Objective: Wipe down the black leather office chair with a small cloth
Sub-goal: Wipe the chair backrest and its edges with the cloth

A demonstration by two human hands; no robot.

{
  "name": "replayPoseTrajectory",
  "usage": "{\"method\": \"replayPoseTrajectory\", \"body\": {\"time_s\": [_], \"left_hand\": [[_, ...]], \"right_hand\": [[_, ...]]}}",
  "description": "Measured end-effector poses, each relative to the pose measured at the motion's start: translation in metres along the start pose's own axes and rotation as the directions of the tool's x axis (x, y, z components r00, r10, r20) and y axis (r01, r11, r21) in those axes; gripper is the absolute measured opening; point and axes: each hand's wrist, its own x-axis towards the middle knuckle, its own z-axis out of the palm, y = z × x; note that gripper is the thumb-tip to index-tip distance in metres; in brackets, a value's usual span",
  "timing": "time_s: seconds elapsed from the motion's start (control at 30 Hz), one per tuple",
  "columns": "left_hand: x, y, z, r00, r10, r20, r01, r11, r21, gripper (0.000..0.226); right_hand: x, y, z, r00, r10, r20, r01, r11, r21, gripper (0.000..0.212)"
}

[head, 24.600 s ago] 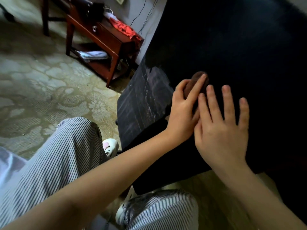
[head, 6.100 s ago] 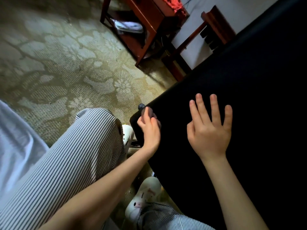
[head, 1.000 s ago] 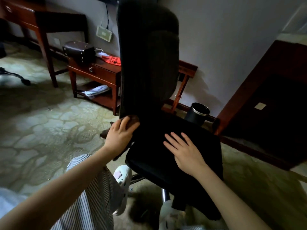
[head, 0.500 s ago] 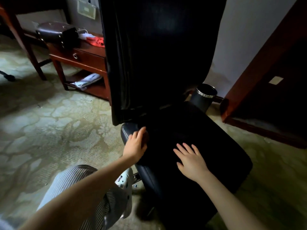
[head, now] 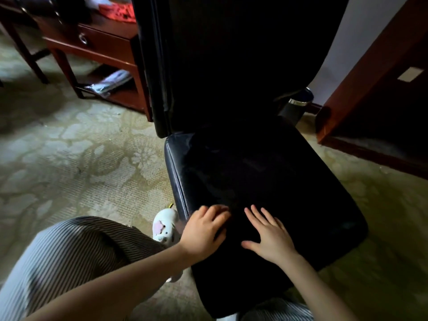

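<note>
The black leather office chair stands in front of me, its seat (head: 266, 181) in mid-frame and its tall backrest (head: 231, 54) upright behind. My left hand (head: 203, 230) lies on the front-left part of the seat, close to the left edge. Its fingers are bent down over the small dark cloth, which is almost wholly hidden beneath them. My right hand (head: 268, 235) rests flat on the seat just to the right, fingers straight and spread, holding nothing.
A red-brown side table (head: 104, 45) stands at the back left, with a red cloth (head: 118, 10) on top and papers (head: 108, 83) on its lower shelf. A black bin (head: 298, 105) sits behind the seat. Dark wooden furniture (head: 370, 89) lines the right. My striped knee (head: 69, 256) and white slipper (head: 165, 225) are beside the chair.
My left hand has slid with the cloth from the seat's rear-left corner toward its front. My right hand has also drawn back toward the front, and the view has moved closer.
</note>
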Motion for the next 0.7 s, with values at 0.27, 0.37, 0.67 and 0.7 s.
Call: {"method": "replayPoseTrajectory", "body": {"time_s": [0.27,0.37,0.67,0.7], "left_hand": [[0.029,-0.032,-0.006,0.999,-0.013,0.032,0.009,0.992,0.126,0.041],[0.046,-0.032,-0.008,0.975,-0.224,0.016,0.22,0.967,0.126,0.042],[0.02,0.003,0.002,0.996,-0.004,0.085,-0.001,0.998,0.068,0.042],[0.018,0.0,-0.001,0.992,0.058,0.113,-0.061,0.998,0.025,0.041]], "right_hand": [[0.002,-0.01,0.0,1.0,0.005,-0.002,-0.005,1.0,0.022,0.085],[0.004,-0.015,0.001,1.0,0.003,-0.01,-0.002,0.999,0.039,0.084],[0.013,-0.015,-0.018,0.998,-0.049,0.041,0.04,0.979,0.2,0.071],[0.014,-0.015,-0.021,0.999,-0.047,0.028,0.039,0.973,0.229,0.067]]}}
